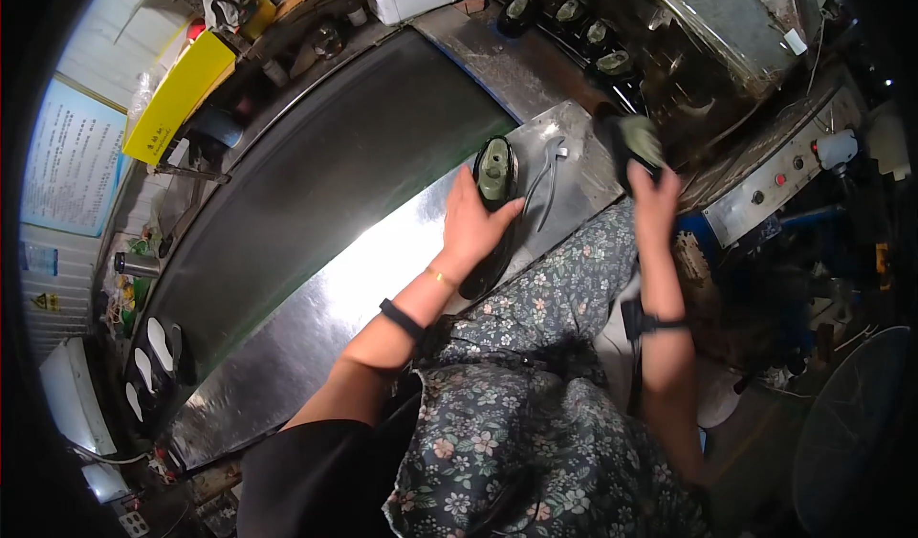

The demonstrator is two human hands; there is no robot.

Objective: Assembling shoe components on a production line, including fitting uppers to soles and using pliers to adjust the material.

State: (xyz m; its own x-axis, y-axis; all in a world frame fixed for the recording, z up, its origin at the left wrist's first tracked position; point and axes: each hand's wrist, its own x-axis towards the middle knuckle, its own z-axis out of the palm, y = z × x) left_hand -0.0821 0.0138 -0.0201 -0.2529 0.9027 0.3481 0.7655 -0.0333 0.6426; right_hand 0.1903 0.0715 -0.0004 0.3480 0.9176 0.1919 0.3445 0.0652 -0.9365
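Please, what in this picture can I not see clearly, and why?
In the head view:
Blurred shoe in the right hand: details smeared, probably by motion.
Sharper shoe in the left hand: underside hidden by its own top.
Wall notice: print too small.
Round grille: right side lost in the dark rim.

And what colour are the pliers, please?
The pliers are silvery grey, best seen in the head view.

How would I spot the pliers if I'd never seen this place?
Find the long shiny metal worktop. Toward its right end, the left hand holds a dark shoe with a green top; just right of that shoe lie the pliers. They're thin, bare grey metal with two long handles, unlike the chunky dark shoe.
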